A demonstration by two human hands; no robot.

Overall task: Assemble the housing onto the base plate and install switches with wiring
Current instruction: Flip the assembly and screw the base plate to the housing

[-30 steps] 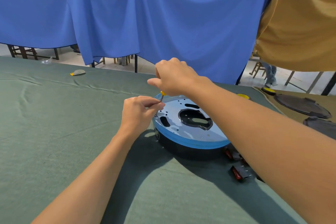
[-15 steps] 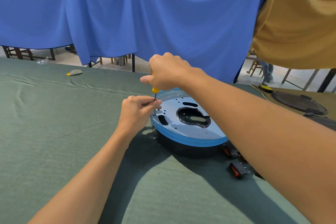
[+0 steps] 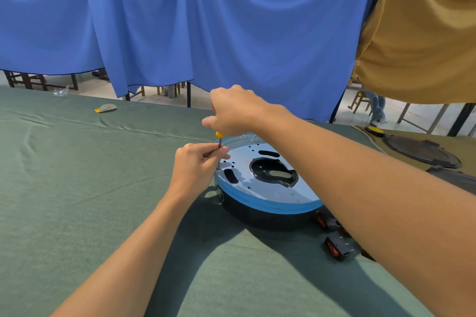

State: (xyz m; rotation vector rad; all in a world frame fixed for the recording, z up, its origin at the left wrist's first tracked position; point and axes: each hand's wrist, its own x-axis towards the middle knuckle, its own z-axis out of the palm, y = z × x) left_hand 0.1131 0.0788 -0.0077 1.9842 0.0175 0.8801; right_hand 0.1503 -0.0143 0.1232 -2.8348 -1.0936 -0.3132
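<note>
Base plate [image 3: 305, 192]: lay film-covered atop the black housing [image 3: 265, 216] on the green table [image 3: 77, 188].
Handling: probably stiff, slick metal; best steadied by its rim.
Right hand [image 3: 233, 112]: clenched round the screwdriver [image 3: 219, 139] handle.
Left hand [image 3: 195, 166]: pinched the shaft near the plate's edge hole.

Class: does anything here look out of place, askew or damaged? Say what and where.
Only the clear film at the far rim of the metal plate, beside the right hand: it looks crinkled and lifted. Nothing else stands out.
</note>
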